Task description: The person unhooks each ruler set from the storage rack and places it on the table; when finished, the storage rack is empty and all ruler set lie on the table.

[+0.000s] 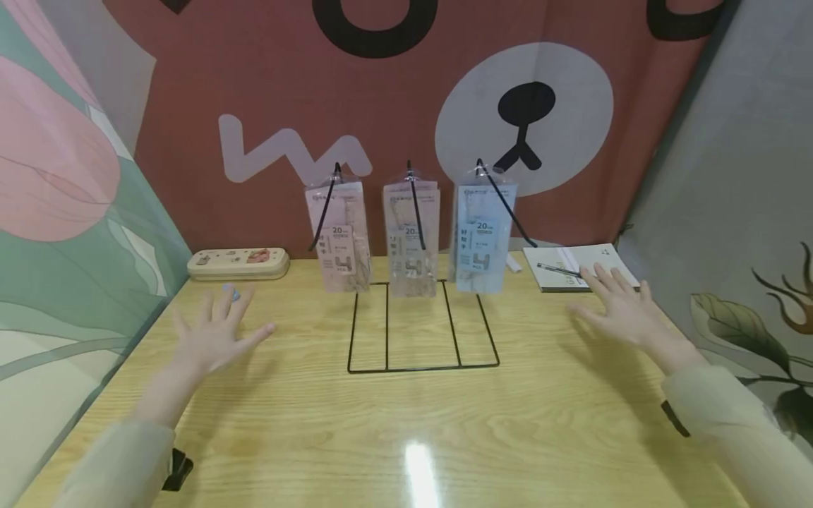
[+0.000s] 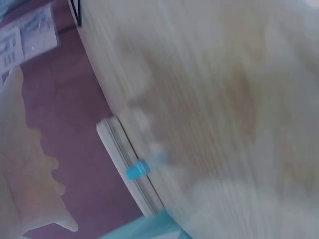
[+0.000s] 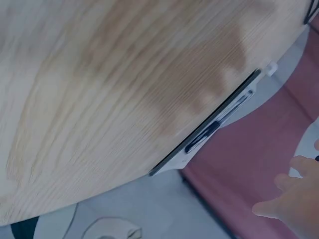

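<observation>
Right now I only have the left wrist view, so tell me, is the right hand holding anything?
Observer: No, the right hand is spread open with nothing in its grasp.
Operator: Okay, and what's at the back of the table on that side?
Observer: A notebook with a pen lying on it.
</observation>
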The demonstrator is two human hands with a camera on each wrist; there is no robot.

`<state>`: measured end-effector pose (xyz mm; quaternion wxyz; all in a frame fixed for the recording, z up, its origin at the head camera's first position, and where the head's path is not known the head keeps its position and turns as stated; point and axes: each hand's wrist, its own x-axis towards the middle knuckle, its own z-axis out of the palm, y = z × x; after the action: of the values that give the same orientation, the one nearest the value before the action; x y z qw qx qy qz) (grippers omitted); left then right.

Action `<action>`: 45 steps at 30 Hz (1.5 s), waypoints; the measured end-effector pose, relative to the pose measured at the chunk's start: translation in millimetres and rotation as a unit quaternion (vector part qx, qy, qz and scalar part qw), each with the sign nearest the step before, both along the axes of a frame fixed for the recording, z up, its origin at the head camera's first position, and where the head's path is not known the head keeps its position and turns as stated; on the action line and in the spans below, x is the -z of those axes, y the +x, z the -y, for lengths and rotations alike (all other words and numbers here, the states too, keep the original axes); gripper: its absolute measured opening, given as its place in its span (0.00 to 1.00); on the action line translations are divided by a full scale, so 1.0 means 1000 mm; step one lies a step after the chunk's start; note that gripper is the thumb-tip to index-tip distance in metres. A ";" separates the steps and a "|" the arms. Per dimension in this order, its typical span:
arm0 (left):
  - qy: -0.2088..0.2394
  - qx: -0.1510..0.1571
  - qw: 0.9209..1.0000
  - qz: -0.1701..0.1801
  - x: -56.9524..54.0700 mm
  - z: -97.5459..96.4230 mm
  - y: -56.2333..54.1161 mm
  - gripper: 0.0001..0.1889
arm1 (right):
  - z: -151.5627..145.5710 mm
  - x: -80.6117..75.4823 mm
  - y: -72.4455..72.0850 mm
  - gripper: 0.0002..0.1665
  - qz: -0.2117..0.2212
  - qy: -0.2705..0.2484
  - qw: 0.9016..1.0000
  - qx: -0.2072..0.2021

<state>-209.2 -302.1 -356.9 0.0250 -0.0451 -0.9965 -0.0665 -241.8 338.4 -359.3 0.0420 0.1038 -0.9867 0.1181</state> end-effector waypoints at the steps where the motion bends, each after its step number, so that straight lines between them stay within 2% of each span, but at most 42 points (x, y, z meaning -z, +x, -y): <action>1: 0.003 0.004 1.000 0.002 0.001 -0.004 0.002 0.47 | 0.003 0.000 0.002 0.50 -0.004 -0.006 1.000 -0.006; 9: 0.040 0.046 0.998 0.009 0.009 -0.037 0.016 0.48 | 0.028 0.003 0.011 0.49 -0.028 -0.042 0.998 -0.039; 16: 0.085 0.089 0.992 0.016 0.020 -0.073 0.025 0.47 | 0.057 0.007 0.011 0.45 -0.069 -0.081 0.990 -0.096; 19: 0.104 0.109 0.988 0.020 0.024 -0.089 0.027 0.46 | 0.069 0.009 0.008 0.44 -0.068 -0.098 0.987 -0.107; 21: 0.109 0.120 0.987 0.022 0.027 -0.099 0.028 0.45 | 0.076 0.009 0.005 0.45 -0.052 -0.121 0.986 -0.103; 26: 0.113 0.144 0.983 0.029 0.036 -0.118 0.026 0.44 | 0.093 0.007 -0.005 0.45 -0.018 -0.190 0.977 -0.096; 33: 0.126 0.173 0.976 0.051 0.052 -0.129 0.018 0.42 | 0.110 0.006 -0.022 0.40 -0.031 -0.244 0.965 -0.089; 39: 0.129 0.170 0.973 0.090 0.055 -0.135 0.014 0.40 | 0.119 0.003 -0.038 0.37 -0.034 -0.278 0.957 -0.075; 45: 0.103 0.179 0.972 0.111 0.057 -0.139 0.010 0.38 | 0.127 -0.001 -0.053 0.30 -0.012 -0.313 0.948 -0.057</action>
<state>-198.9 -163.2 -414.1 -0.0931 -0.2127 -0.9564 -0.1772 -294.9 211.1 -358.6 0.0770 0.1431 -0.8920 0.4217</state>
